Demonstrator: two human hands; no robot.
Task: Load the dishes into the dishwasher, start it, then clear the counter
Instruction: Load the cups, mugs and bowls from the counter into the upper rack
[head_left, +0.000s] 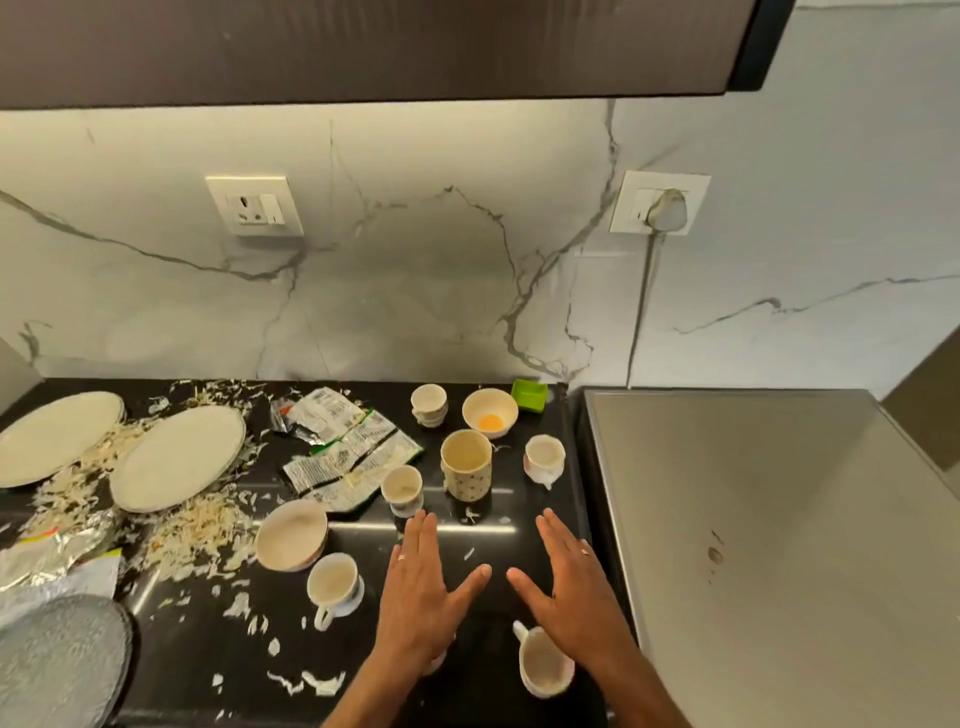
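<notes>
My left hand (421, 582) and my right hand (566, 577) lie flat and open over the black counter (197, 644), palms down, holding nothing. Just beyond the fingertips stand a tall dotted mug (466, 464) and a small cup (402, 487). A handled cup (332, 583) sits left of my left hand, another cup (543, 665) lies under my right wrist. A cream bowl (291, 535), a bowl with yellow residue (490, 413), a stack of small cups (429, 404) and a footed cup (544, 457) stand around. Two cream plates (176, 457) (54, 436) rest at the left.
Shredded food scraps and torn wrappers (343, 447) litter the counter's left half. Crumpled foil (57, 556) and a grey plate (57, 660) sit at the lower left. A green square dish (530, 395) is by the wall. A steel-topped appliance (769, 545) borders the counter's right.
</notes>
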